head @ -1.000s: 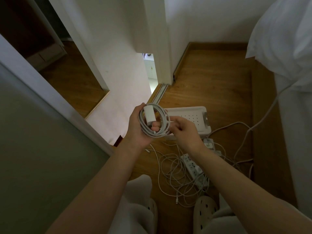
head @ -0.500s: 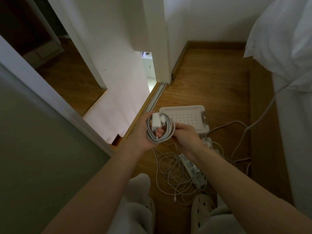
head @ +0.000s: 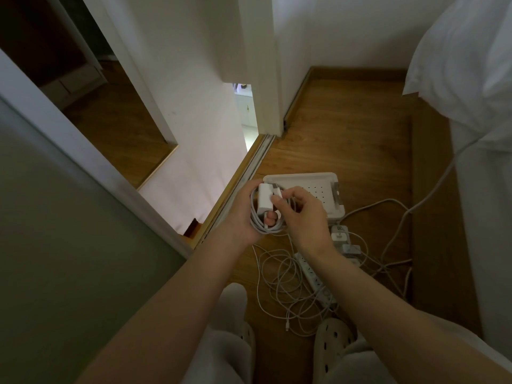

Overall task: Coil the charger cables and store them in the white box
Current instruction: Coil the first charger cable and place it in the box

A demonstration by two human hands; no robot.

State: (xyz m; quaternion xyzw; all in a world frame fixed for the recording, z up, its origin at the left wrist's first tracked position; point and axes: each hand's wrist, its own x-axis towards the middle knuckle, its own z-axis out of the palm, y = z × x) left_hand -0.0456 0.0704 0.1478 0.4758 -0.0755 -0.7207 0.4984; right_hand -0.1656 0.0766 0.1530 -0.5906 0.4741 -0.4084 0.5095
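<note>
Head cam, only view I have. Left hand [head: 241, 214] has the coiled cable [head: 259, 227] in its palm, fingers curled round the loops; one fingertip [head: 272, 216] pokes through the middle of the coil. The white charger brick [head: 264, 199] sits on top of the coil, against the left palm. Right hand [head: 304, 217] is in from the right, thumb and forefinger pinching a small white end piece [head: 278, 193] just beside the brick's top; I can't tell whether it's a plug or a cable tip. The remaining right fingers [head: 300, 202] are loosely curled with nothing in them. Both hands are held above the floor, over the near left corner of the white box [head: 318, 177]. The box lies open on the wooden floor [head: 346, 128], close to the sliding-door track [head: 250, 171], its perforated bottom showing and no cable visible on the exposed part. Nearer to me on the floor: a loose tangle of white cables [head: 279, 284] lying over and beside a power strip [head: 317, 281], with adapters [head: 342, 239] between the strip and the box's near right corner. A thicker lead [head: 440, 178] runs from there up toward the white bedding [head: 465, 56] at the right edge. Two perforated slippers [head: 332, 335] show at the bottom of the frame.
</note>
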